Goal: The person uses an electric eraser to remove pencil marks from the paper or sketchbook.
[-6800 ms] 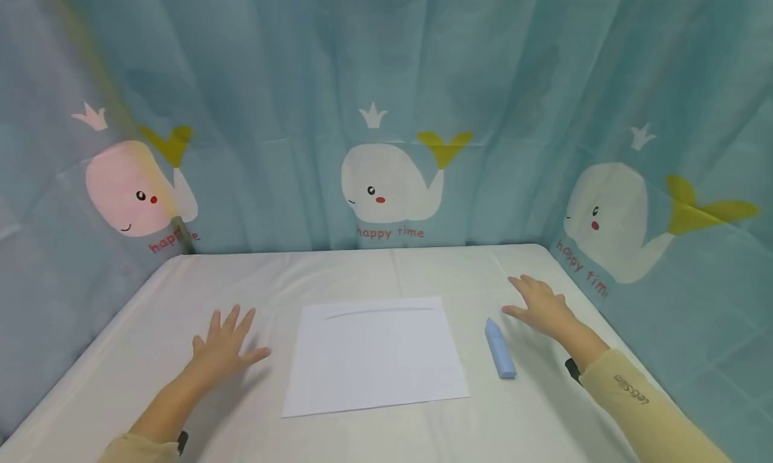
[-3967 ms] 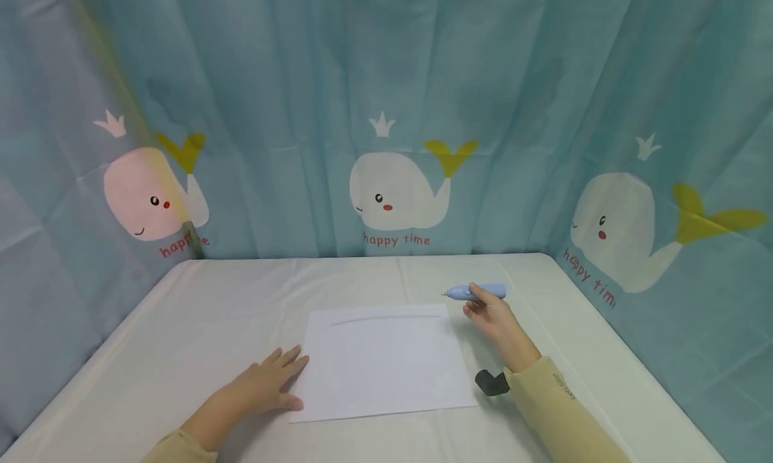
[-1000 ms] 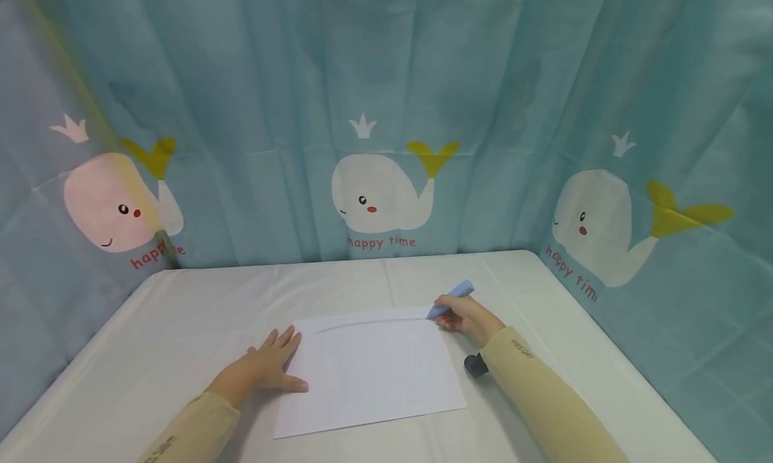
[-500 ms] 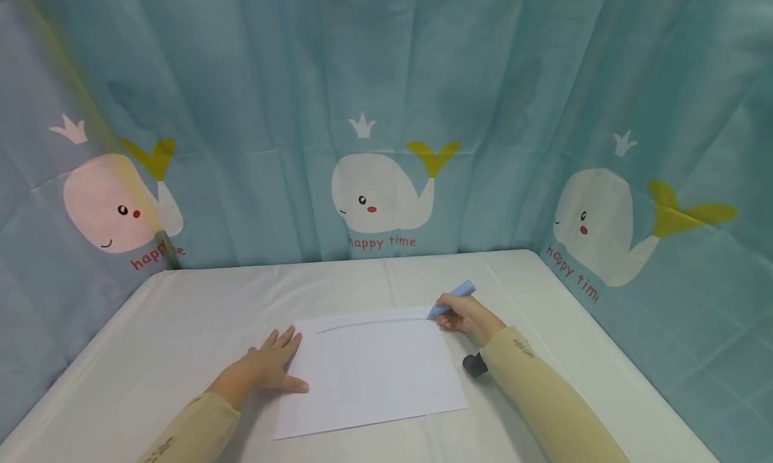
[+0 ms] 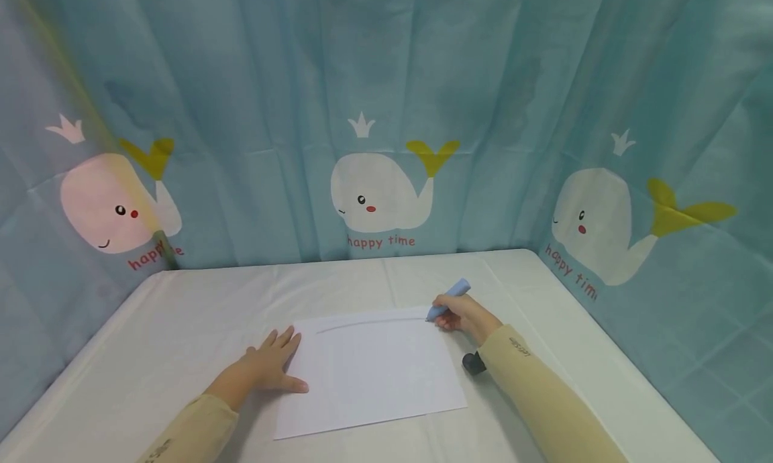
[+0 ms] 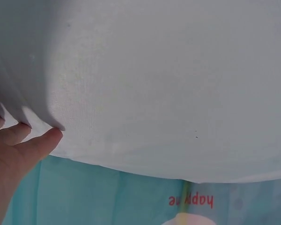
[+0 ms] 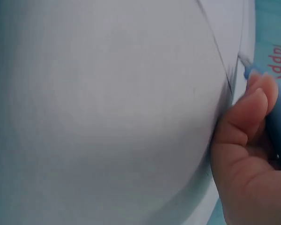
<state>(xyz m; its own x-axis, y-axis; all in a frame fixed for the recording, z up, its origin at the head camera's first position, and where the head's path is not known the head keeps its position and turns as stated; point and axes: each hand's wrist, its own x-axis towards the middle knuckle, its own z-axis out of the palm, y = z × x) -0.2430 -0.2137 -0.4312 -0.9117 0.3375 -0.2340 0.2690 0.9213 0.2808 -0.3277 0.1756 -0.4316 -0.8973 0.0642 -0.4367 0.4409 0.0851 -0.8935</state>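
Note:
A sheet of white paper point(image 5: 371, 376) lies on the table, with a thin grey curved line point(image 5: 368, 323) near its far edge. My left hand point(image 5: 268, 366) rests flat at the paper's left edge, fingers spread and thumb on the sheet. In the left wrist view, its fingertips point(image 6: 51, 138) show over white cloth. My right hand point(image 5: 461, 312) pinches a thick light-blue electric eraser point(image 5: 451, 296), held like a pen and tilted. Its narrow tip point(image 7: 243, 59) points down at the line's right end. In the right wrist view, thumb and fingers close round the eraser's front part.
A white cloth covers the table point(image 5: 211, 302). Behind it and along both sides hangs a blue-green curtain point(image 5: 272, 201) with printed whales. A black wrist strap piece point(image 5: 474, 363) sticks out under the right sleeve.
The electric eraser was picked up from the table right of the paper and brought to the line's right end. My left hand came down onto the paper's left edge. Little moved in the last second.

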